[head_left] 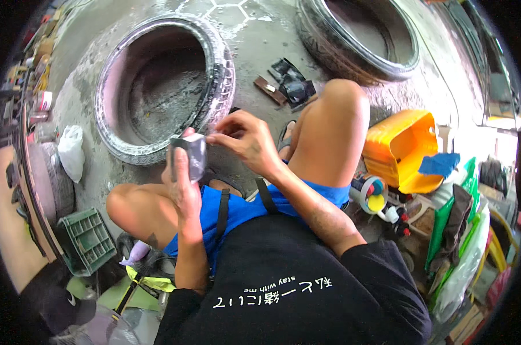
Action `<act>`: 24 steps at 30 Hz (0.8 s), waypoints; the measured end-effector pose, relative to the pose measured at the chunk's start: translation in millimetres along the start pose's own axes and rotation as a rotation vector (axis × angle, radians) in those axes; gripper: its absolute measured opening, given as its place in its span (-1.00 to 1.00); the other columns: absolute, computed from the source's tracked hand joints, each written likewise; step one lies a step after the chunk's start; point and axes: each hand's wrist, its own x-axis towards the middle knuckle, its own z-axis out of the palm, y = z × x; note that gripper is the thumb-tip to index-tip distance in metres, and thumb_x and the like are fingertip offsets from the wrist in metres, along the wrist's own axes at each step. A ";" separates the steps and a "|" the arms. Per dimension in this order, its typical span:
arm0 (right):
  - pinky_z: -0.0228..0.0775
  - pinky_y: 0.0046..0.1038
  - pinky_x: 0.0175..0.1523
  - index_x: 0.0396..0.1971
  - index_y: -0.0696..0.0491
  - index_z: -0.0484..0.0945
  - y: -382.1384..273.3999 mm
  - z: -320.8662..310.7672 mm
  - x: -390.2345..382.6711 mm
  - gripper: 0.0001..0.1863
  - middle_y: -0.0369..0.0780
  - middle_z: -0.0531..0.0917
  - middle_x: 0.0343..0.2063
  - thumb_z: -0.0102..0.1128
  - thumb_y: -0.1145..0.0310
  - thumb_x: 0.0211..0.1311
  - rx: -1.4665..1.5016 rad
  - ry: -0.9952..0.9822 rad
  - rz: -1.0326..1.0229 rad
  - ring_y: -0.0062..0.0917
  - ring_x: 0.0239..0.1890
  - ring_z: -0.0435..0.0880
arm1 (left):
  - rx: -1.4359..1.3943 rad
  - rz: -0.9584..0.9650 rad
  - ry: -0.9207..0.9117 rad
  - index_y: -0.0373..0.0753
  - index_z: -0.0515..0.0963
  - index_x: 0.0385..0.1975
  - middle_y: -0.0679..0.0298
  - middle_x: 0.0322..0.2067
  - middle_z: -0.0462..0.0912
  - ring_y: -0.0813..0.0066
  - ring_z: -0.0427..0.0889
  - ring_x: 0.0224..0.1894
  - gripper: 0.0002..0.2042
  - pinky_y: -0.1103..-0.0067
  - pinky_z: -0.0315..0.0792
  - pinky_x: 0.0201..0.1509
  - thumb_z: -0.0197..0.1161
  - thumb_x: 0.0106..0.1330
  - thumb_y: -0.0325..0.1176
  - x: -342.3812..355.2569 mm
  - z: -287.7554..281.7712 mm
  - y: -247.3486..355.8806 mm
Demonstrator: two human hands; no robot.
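My left hand (184,181) is closed around a dark grey, flat, roughly rectangular piece (197,158), its thumb lying along the near side. A pale strip shows at the piece's top edge. Beside that edge is my right hand (249,141), thumb and fingertips pinched together. What lies between those fingertips is too small to make out. Just beyond my hands a tyre (226,86) lies on its side, its tread and rim smeared whitish.
A second tyre (329,57) lies at the far right. Near it are black plastic scraps (298,86) and a brown block (270,91). A cut-open yellow container (387,135) with a blue cloth (439,165) is at right; a green crate (88,241) stands at left.
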 end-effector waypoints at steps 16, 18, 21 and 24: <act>0.58 -0.39 -0.05 -0.26 0.06 0.76 156.9 0.9 50.6 -0.73 -0.12 0.78 -0.34 0.34 0.27 0.05 -0.354 0.059 0.329 -0.41 -0.25 0.77 | 0.003 0.103 0.103 -0.38 0.34 0.32 0.22 0.23 0.47 0.47 0.51 0.15 -0.51 0.53 0.37 0.26 0.22 0.45 -0.37 33.4 -60.2 -2.2; 0.59 -0.32 -0.03 -0.26 0.06 0.75 234.7 -20.8 55.2 -0.71 -0.11 0.77 -0.29 0.34 0.30 -0.02 -0.530 0.248 0.474 -0.29 -0.19 0.77 | -0.057 0.067 0.059 -0.38 0.34 0.33 0.22 0.21 0.48 0.49 0.52 0.14 -0.52 0.54 0.38 0.25 0.21 0.45 -0.39 44.1 -51.0 -4.5; 0.55 -0.26 0.03 -0.23 0.08 0.70 303.4 -41.5 51.1 -0.69 -0.07 0.74 -0.22 0.40 0.32 -0.03 -0.673 0.283 0.580 -0.20 -0.10 0.73 | -0.146 0.032 0.022 -0.38 0.34 0.32 0.22 0.16 0.52 0.52 0.53 0.12 -0.54 0.57 0.39 0.22 0.18 0.45 -0.44 61.3 -35.2 -10.8; 0.52 -0.17 0.06 -0.07 0.04 0.58 305.9 -14.6 49.1 -0.52 -0.04 0.61 -0.07 0.49 0.27 -0.03 -0.711 0.199 0.552 -0.12 0.00 0.64 | -0.121 0.047 0.090 -0.35 0.35 0.31 0.25 0.06 0.52 0.53 0.53 0.04 -0.52 0.61 0.40 0.16 0.23 0.42 -0.45 67.6 -40.8 -11.4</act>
